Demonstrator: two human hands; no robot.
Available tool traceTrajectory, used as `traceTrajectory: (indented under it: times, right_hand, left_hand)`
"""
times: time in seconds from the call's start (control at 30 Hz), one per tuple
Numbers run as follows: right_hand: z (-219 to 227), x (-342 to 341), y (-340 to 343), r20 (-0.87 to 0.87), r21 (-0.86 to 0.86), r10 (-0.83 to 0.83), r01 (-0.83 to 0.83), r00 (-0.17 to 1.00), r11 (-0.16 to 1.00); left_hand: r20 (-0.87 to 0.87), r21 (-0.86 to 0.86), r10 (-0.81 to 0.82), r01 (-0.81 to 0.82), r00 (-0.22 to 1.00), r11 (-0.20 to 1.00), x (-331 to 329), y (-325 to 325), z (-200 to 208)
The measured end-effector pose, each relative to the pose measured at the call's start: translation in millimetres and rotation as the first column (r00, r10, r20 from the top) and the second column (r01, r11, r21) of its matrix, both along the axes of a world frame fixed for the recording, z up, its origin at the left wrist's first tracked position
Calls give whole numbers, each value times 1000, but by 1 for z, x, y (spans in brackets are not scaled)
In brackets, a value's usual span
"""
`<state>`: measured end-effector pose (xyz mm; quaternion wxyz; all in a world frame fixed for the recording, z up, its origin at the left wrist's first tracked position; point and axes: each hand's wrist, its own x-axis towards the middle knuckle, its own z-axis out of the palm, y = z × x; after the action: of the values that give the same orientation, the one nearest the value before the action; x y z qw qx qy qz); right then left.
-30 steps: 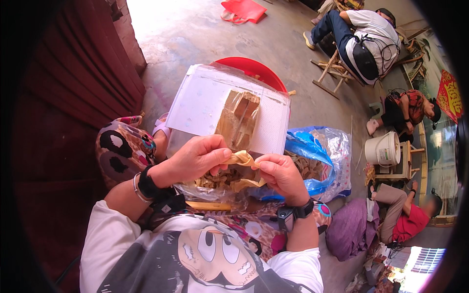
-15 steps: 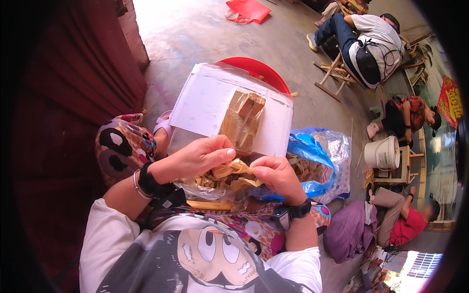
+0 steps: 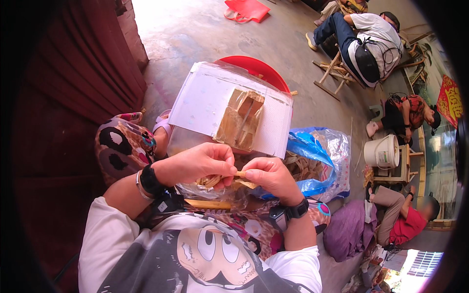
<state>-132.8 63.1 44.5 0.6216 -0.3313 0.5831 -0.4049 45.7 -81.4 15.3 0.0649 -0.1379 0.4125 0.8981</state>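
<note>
A tan, papery strip that looks like dried husk (image 3: 240, 174) is stretched between my two hands above my lap. My left hand (image 3: 207, 161) pinches one end between thumb and fingertips, and my right hand (image 3: 272, 178) pinches the other, close by. Under my left fingers hangs a bunched coil of the same tan material (image 3: 209, 181), partly hidden by the hand. Just beyond my hands, a wooden block (image 3: 227, 128) wrapped in clear film or tape lies on a white board (image 3: 195, 100).
Right of my hands, an open blue and clear plastic bag (image 3: 312, 184) holds loose tan strips. Behind the board shows a red basin (image 3: 259, 70). A yellowish stick (image 3: 207, 204) lies across my lap. Several people sit at the right, near a white bucket (image 3: 383, 152).
My left hand has shifted down and right, closing onto the husk near my right fingertips. The wide, loose piece seen between them now shows as a short narrow strip.
</note>
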Motion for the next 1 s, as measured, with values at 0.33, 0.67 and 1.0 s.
traceTrajectory:
  times: [0.33,0.67,1.0]
  right_hand:
    - [1,-6,1,-31,-88,-70,67,997,994]
    - [-22,-10,-12,-406,-308,-184,55,895,950]
    - [-42,-6,-27,-582,-610,-531,101,616,786]
  left_hand:
    - [-8,-228,-1,-1,1000,974,5,-16,18]
    - [-342,-937,116,-347,933,29,-6,-20,18]
    - [-478,-777,11,-417,878,-472,-28,-24,-12]
